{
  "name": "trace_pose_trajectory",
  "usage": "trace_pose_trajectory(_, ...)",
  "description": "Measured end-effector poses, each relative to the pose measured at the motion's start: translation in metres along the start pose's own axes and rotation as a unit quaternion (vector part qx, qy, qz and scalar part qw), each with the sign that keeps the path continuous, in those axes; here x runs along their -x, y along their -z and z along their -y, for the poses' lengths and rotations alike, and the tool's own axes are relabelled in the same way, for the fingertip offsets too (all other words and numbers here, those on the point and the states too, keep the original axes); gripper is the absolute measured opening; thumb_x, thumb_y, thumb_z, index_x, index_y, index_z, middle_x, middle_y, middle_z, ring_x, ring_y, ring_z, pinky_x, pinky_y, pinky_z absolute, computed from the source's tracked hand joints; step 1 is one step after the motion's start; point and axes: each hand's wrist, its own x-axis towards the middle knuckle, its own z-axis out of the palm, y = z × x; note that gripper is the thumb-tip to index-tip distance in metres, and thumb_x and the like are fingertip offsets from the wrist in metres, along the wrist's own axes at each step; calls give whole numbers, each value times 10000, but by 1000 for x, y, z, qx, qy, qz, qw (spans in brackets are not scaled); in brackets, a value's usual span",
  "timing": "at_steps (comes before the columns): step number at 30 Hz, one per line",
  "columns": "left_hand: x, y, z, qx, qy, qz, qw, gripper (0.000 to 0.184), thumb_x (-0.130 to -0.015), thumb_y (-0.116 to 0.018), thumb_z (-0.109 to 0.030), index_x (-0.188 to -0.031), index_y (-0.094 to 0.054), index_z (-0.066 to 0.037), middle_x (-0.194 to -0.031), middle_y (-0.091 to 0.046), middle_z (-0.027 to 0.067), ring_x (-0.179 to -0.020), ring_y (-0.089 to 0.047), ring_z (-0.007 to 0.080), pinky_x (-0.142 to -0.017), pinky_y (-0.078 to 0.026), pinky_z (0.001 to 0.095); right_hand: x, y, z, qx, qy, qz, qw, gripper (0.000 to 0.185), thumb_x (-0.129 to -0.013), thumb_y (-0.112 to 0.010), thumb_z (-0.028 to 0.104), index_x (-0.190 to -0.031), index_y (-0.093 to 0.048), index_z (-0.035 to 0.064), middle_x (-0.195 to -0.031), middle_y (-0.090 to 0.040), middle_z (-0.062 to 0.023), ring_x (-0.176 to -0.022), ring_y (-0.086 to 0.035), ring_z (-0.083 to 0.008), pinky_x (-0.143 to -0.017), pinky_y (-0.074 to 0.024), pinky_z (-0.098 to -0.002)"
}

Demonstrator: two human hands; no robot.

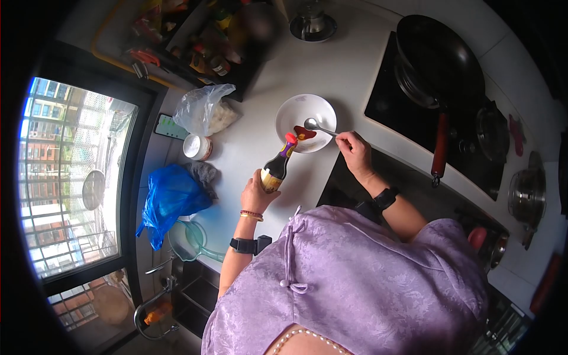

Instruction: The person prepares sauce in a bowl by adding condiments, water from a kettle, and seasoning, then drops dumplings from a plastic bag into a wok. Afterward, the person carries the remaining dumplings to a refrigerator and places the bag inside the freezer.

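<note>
My left hand (pixel 259 194) is wrapped round the lower part of a dark sauce bottle (pixel 276 167) with a red cap and a yellowish label. The bottle leans toward a white bowl (pixel 290 109), its top at the bowl's near edge. Dark reddish-brown sauce (pixel 305 133) lies in the bowl. My right hand (pixel 355 152), fingers closed, grips the handle of a metal spoon (pixel 312 124), whose head is over the bowl beside the sauce.
At right, a black wok (pixel 441 56) rests on the stove (pixel 384 94). Toward the window are a clear plastic bag (pixel 204 109), a small white tub (pixel 196 147), a blue bag (pixel 171 192) and a phone (pixel 168 126). A glass-and-metal vessel (pixel 312 23) stands at the far end.
</note>
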Motion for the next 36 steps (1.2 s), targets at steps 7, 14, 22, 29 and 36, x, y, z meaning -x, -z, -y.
trace_pose_trajectory(7, -2, -3, 2, 58, 7, -3, 998, 785, -543, -742, -313, -1192, -351, -112, -932, -548, 157, -828, -559, 321, -688, -458, 391, 5, -8, -21, -21, -48, -1, 999, 77, -721, -596, 15, -760, -533, 38, -672, -551, -61, -557, -540, -176, -506, -427, -271)
trace_pose_trajectory(14, -1, 2, -1, 132, 5, -11, 991, 753, -541, -753, -244, -1168, -372, -75, -975, -559, 149, -903, -555, 301, -760, -441, 353, 7, -13, -27, -8, -52, 14, 999, 66, -733, -588, 22, -769, -534, 36, -683, -553, -69, -559, -539, -182, -514, -431, -267)
trace_pose_trajectory(22, 5, -2, 3, 255, -39, -55, 965, 814, -538, -761, -217, -1207, -332, -41, -1074, -509, 151, -1001, -510, 281, -836, -414, 338, 10, -18, -33, -38, -73, 38, 996, 97, -746, -570, 26, -842, -555, 33, -672, -562, -77, -587, -559, -174, -545, -442, -267)
trace_pose_trajectory(29, 16, 2, 2, 364, -93, -95, 922, 811, -544, -763, -185, -1211, -326, -35, -1118, -470, 119, -1040, -484, 230, -877, -387, 318, 13, -17, -36, -25, -83, 101, 991, 141, -743, -581, 57, -883, -567, 45, -665, -570, -78, -572, -557, -185, -534, -440, -285)
trace_pose_trajectory(36, 27, -5, 9, 398, -110, -125, 902, 830, -541, -771, -180, -1215, -312, -26, -1122, -457, 124, -1052, -472, 236, -885, -379, 318, 17, -7, -35, 73, -99, 159, 980, 169, -733, -607, 115, -887, -570, 54, -628, -571, -68, -573, -572, -213, -525, -447, -318)
